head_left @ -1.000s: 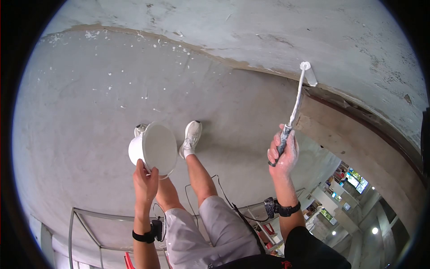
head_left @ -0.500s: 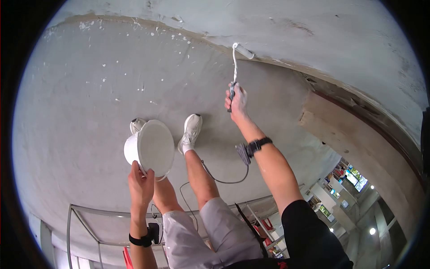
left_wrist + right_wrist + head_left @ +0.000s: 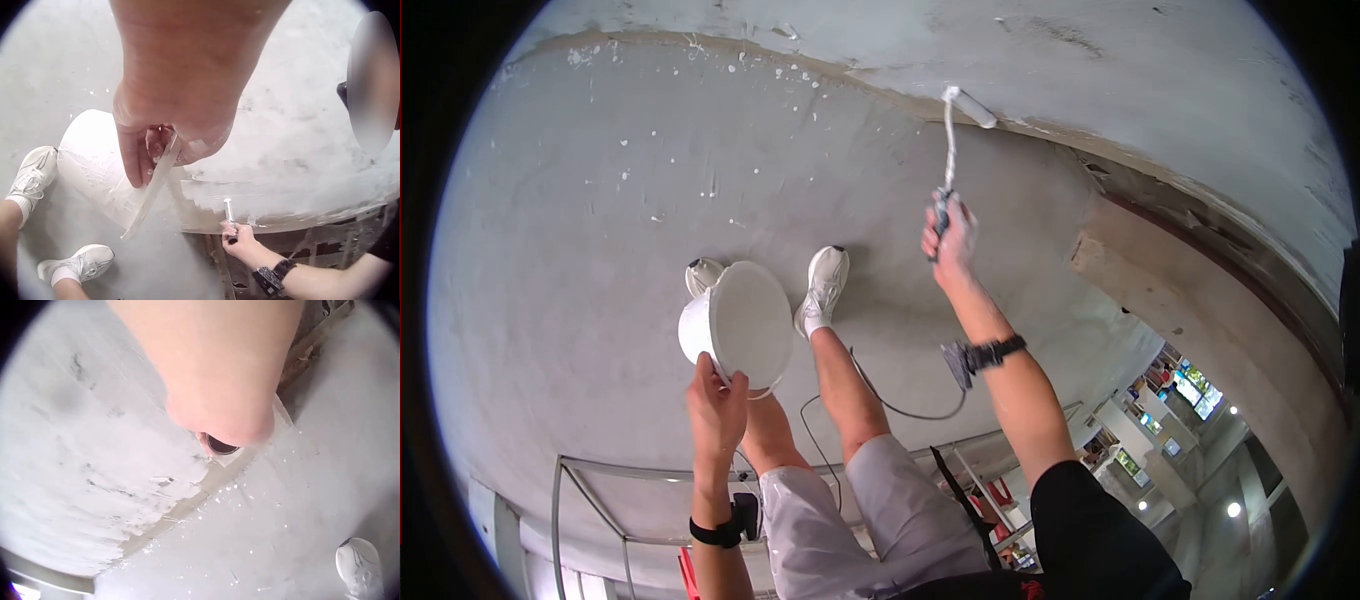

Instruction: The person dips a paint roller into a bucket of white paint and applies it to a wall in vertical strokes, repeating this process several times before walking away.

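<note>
My left hand [image 3: 718,412] grips the rim of a white bucket [image 3: 750,325], which is tilted in front of my shoes. In the left wrist view the fingers of that hand [image 3: 150,147] curl over the rim beside the paint-streaked bucket wall [image 3: 100,165]. My right hand [image 3: 952,240] holds the dark handle of a paint roller whose white-coated rod leads up to the roller head [image 3: 973,107]. The roller head lies at the lower edge of the pale wall [image 3: 1100,70]. In the right wrist view my hand [image 3: 222,425] hides most of the roller; the round handle end shows.
White paint spots dot the grey floor [image 3: 600,250]. A metal frame [image 3: 630,466] stands behind my legs, and a cable [image 3: 920,414] hangs from the right wrist. A brown ledge [image 3: 1200,290] runs along the right, with a lit room beyond it.
The right hand and roller have moved left along the wall's lower edge from one second ago, then slightly back right since half a second ago. The left hand still holds the bucket, nearly unmoved.
</note>
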The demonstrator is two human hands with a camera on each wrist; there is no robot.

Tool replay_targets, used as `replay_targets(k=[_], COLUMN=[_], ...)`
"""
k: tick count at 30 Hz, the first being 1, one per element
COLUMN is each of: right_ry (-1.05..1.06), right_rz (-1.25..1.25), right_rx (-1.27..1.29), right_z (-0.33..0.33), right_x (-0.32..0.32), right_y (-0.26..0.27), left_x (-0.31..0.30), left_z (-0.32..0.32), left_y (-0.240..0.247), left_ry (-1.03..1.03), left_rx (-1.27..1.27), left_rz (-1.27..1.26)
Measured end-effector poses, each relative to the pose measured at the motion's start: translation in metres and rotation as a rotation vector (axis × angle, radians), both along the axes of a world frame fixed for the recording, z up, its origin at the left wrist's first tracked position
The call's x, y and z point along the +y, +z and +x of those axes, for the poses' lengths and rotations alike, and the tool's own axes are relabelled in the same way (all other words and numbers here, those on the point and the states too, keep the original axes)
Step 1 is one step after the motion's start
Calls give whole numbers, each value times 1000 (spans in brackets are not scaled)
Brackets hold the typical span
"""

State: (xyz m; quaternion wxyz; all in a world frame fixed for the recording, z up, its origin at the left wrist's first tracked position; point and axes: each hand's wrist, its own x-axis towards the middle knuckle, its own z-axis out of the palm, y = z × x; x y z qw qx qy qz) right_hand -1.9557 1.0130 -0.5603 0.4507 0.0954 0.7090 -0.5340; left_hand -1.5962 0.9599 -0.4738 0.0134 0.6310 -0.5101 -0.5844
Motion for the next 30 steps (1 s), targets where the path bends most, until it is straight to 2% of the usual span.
replay_targets(k=[2, 7, 11, 15, 18, 20, 24, 27, 30], right_ry=[4, -42, -42, -2, 36, 49, 32, 8, -33], right_rz=[-13, -78, -88, -35, 1, 21, 49, 73, 32], right_rx=[42, 88, 100, 66, 32, 16, 4, 24, 23], right_z=[-8, -18, -23, -24, -27, -28, -24, -21, -17], right_x=[20, 49, 57, 46, 34, 26, 0, -8, -3], right_y=[33, 105, 118, 71, 5, -36, -96, -113, -102], left_x=[-7, -6, -8, -3, -6, -7, 2, 3, -1], left_z=[-11, -20, -22, -23, -20, -14, 5, 1, -3], left_y=[13, 16, 17, 13, 19, 19, 2, 2, 5], left_ry=[-21, -31, -85, -32, -42, -132, -171, -132, -120], left_rx=[-24, 22, 9, 40, 10, -38, -83, -89, -65], left_rz=[89, 2, -48, -65, -49, 40, 46, 5, 18])
